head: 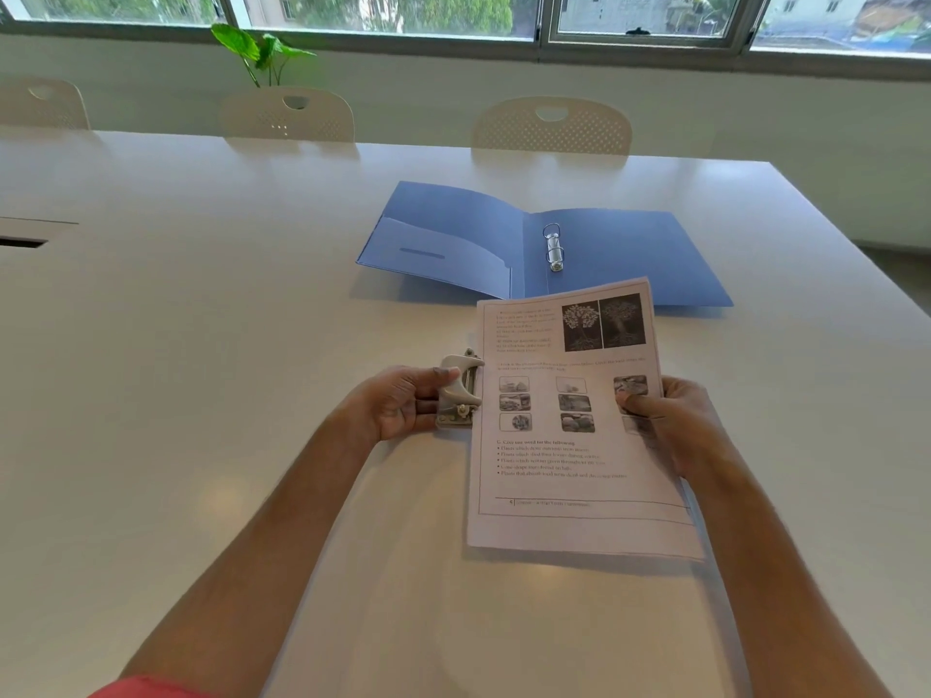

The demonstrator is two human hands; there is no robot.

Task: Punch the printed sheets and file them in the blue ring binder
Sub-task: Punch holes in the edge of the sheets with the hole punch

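My left hand [398, 403] grips the hole punch [457, 390], fingers wrapped around it; my right hand [672, 420] pinches the printed sheets [569, 445] by their right edge, blue ring binder [544, 244] open beyond

From my feed, two bare forearms run up from the bottom edge, uncovered all the way to the wrists. My left hand [398, 403] and right hand [677, 420] wear no gloves, and I see no rings, watch or bands on either. At the lower left corner there's a sliver of coral-red fabric [151, 688], possibly a sleeve or the front of a shirt; too little of it shows for me to tell which.
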